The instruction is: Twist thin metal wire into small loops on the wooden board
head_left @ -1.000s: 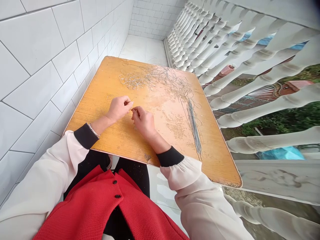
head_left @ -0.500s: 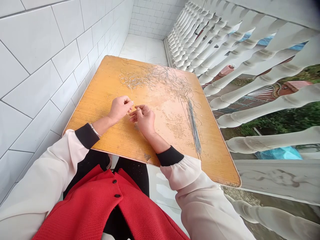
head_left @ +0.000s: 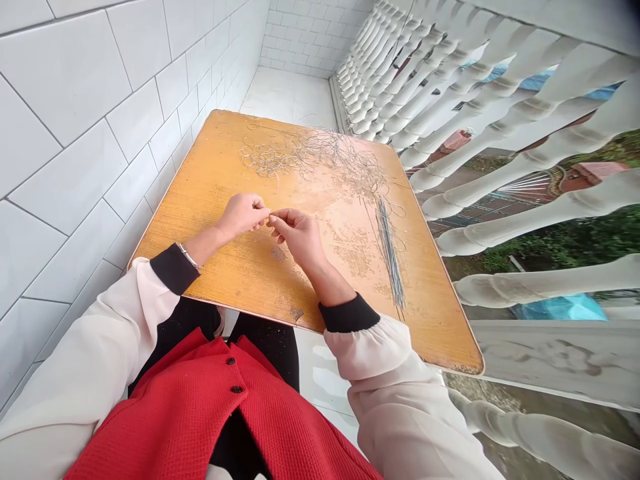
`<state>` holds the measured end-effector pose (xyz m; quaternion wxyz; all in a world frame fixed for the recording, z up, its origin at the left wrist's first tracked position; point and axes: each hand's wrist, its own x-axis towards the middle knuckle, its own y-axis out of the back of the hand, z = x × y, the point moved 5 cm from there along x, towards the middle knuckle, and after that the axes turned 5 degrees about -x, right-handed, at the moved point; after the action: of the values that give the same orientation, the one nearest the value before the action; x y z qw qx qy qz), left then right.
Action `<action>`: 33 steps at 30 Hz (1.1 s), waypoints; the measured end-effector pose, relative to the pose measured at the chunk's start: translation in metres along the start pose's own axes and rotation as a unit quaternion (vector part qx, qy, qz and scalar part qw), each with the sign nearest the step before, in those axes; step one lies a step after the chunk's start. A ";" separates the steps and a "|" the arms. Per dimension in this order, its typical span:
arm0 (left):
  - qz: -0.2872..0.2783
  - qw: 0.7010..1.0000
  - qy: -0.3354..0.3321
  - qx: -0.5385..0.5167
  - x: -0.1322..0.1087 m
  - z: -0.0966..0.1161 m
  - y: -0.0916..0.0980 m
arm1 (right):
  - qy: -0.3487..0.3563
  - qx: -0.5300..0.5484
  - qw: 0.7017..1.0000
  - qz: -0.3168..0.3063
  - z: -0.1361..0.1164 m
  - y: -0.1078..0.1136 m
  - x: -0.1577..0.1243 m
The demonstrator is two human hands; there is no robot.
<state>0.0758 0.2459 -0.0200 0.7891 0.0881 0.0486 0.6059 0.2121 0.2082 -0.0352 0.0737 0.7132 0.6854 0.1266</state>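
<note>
Well, the person at this board [head_left: 200,280] has both hands [head_left: 270,223] drawn in close at its middle, their fingertips meeting or almost meeting. The left hand [head_left: 243,215] is curled, its fingers bunched and pointing across the board. The right hand [head_left: 295,237] comes in from the other side, with its thumb and forefinger pinched nearly shut. Whatever passes between the 2 hands is too fine to make out from here, so I cannot tell whether they have hold of a bit of wire. Beyond them, towards the far edge, lies a wire tangle [head_left: 310,153] of loose silver loops, well apart from the fingers. Off to the right stands a sheaf of straight wires [head_left: 389,257], lying slantwise on the board with a few loops near its top.

Compared with half a second ago, the right hand has slid further right and turned, its fingers now reaching straight at the left hand. That has uncovered a small patch of brown flecks [head_left: 278,253] just below the hands. The left hand has barely shifted, and the tangle and sheaf lie as they did. A thin bracelet [head_left: 189,257] sits on the left wrist, just above a black cuff [head_left: 173,270].
</note>
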 end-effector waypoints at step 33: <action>-0.280 0.930 0.126 -0.202 -0.024 -0.005 -0.031 | 0.157 -0.322 0.907 0.221 -0.016 0.020 -0.009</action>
<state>0.0981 0.2153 -0.0322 0.9153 -0.1670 0.0472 0.3636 0.2263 0.1969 -0.0148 0.1605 0.7550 0.4350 0.4636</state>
